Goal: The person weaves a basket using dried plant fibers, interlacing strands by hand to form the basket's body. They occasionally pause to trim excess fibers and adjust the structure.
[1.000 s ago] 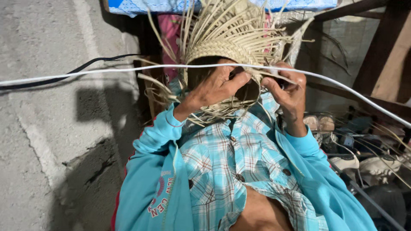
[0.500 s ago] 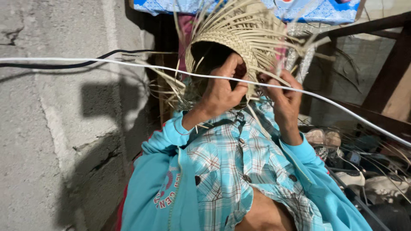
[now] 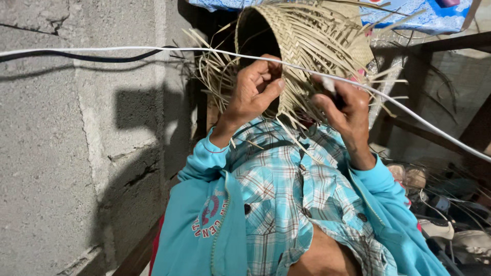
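A half-woven straw basket [image 3: 312, 46] with many loose strips sticking out is held up in front of me, its dark opening facing left. My left hand [image 3: 251, 92] grips the rim at the opening, thumb and fingers curled on the weave. On the lower right edge, my right hand [image 3: 343, 108] pinches the weave and loose strips. Both arms are in teal sleeves over a blue plaid shirt [image 3: 286, 199].
A white cable [image 3: 128, 50] and a black cable [image 3: 76, 57] run across in front of the hands. A grey block wall [image 3: 66, 153] fills the left. At the back is a blue cloth [image 3: 404, 15] on wooden framing; shoes and clutter [image 3: 440, 214] lie lower right.
The basket has been turned and raised, so its opening now faces left. Both hands shifted along the rim with it, and the view has tilted closer to the wall.
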